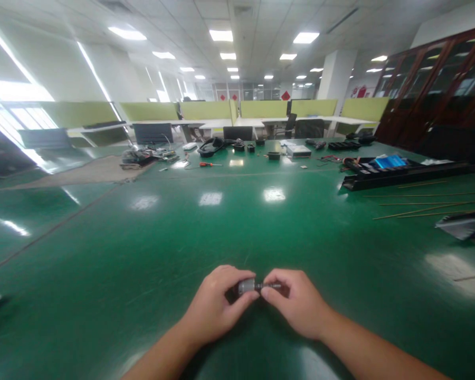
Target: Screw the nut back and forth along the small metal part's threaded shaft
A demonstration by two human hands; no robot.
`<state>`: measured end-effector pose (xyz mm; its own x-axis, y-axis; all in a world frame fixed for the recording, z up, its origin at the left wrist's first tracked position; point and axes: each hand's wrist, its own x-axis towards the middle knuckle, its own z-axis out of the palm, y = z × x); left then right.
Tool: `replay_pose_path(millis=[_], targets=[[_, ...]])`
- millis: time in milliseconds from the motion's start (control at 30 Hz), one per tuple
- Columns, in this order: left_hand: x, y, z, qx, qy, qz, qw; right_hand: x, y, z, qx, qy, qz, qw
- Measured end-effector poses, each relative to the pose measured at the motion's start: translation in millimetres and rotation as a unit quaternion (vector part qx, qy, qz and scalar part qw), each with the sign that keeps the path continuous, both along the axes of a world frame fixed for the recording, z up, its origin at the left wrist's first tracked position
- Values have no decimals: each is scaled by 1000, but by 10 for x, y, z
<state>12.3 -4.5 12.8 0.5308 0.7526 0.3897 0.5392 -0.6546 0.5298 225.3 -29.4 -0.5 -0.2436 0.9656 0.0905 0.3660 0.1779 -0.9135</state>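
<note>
Close to the front of the green table (174,243), my left hand (221,301) is closed round a small grey metal cylinder (246,286), thumb below and fingers above. A thin dark shaft (260,286) extends from the cylinder's right end towards my right hand (296,301). The thumb and index finger of my right hand pinch this shaft, and its tip shows just past them. Whether shaft and cylinder are one piece cannot be made out. Both hands are just above or on the table surface.
An orange screwdriver (208,164) lies at the far side near a black headset-like item (211,147). Cables and parts (136,157) are heaped at the back left. On the right are a long black channel (380,177) and thin rods (419,205).
</note>
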Motion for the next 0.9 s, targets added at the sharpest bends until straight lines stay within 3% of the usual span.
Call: replay_pose_path(millis=[900], targets=[[-23,17,5,-4,-4,7,1000,-1,30,-22,-7,8,0,1000]])
